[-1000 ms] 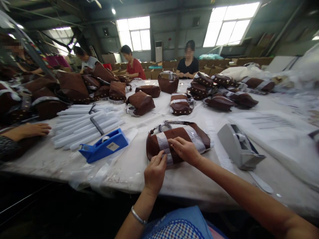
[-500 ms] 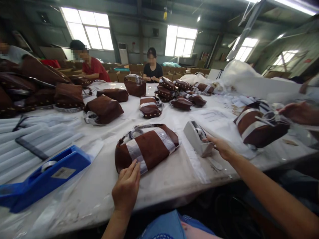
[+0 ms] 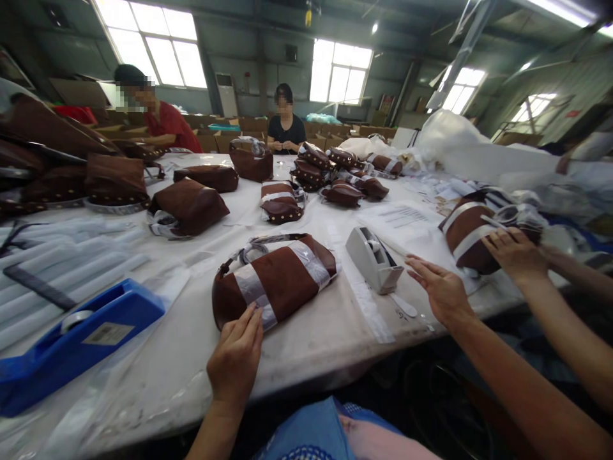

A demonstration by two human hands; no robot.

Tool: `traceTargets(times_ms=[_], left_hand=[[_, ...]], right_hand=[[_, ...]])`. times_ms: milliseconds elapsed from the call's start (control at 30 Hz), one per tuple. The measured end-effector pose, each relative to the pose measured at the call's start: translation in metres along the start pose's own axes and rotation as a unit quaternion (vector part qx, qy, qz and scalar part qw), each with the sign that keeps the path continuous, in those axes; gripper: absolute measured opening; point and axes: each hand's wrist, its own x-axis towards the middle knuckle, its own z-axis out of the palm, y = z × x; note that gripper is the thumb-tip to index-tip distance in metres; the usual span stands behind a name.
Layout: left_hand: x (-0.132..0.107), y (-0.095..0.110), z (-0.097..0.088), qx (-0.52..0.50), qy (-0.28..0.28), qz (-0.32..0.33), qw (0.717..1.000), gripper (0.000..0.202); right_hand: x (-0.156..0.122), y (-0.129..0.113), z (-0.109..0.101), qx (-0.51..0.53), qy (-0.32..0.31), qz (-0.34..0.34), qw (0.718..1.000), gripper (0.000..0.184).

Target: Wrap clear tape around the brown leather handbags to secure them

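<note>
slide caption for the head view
Left hand on a taped brown bag; right hand open beside a tape dispenser.

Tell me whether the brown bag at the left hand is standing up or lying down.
Lying down: the brown bag rests on its side on the table, with the left hand flat on its near edge.

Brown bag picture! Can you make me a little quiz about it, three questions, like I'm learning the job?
1. True or false: the left hand touches the taped brown bag.
2. The right hand is: A) open, beside the grey tape dispenser; B) gripping a bag; C) holding scissors.
3. Fill in: the far-left tape dispenser is coloured ____.

Key: 1 true; 2 A; 3 blue.
</note>
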Motion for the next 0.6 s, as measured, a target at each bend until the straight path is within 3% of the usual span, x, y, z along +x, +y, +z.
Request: traceTargets(times_ms=[133,267,400,500,567,600], left_hand=[[0.000,0.001,-0.001,-0.001,0.000,-0.002,1.000,0.032],[0.001,0.002,-0.003,0.013,-0.032,-0.010,0.999,0.032],[0.001,0.002,-0.004,0.010,-0.038,-0.016,0.999,0.033],[0.001,0.000,-0.004,-0.001,-0.046,-0.019,0.999,0.033],[0.002,-0.001,-0.004,-0.008,-0.047,-0.021,0.999,0.033],[0.002,0.000,-0.004,-0.010,-0.047,-0.022,0.999,0.034]], right_hand=[[-0.020,0.023,-0.018,0.033,-0.003,0.108,0.994,0.037],[-0.021,0.048,-0.023,0.025,0.002,0.143,0.989,0.046],[-0.007,0.071,-0.023,-0.070,-0.002,0.084,0.994,0.052],[0.002,0.078,-0.037,-0.195,-0.011,0.032,0.980,0.045],[0.004,0.074,-0.055,-0.335,-0.048,-0.070,0.938,0.036],[0.005,0.068,-0.066,-0.410,-0.080,-0.143,0.897,0.033]])
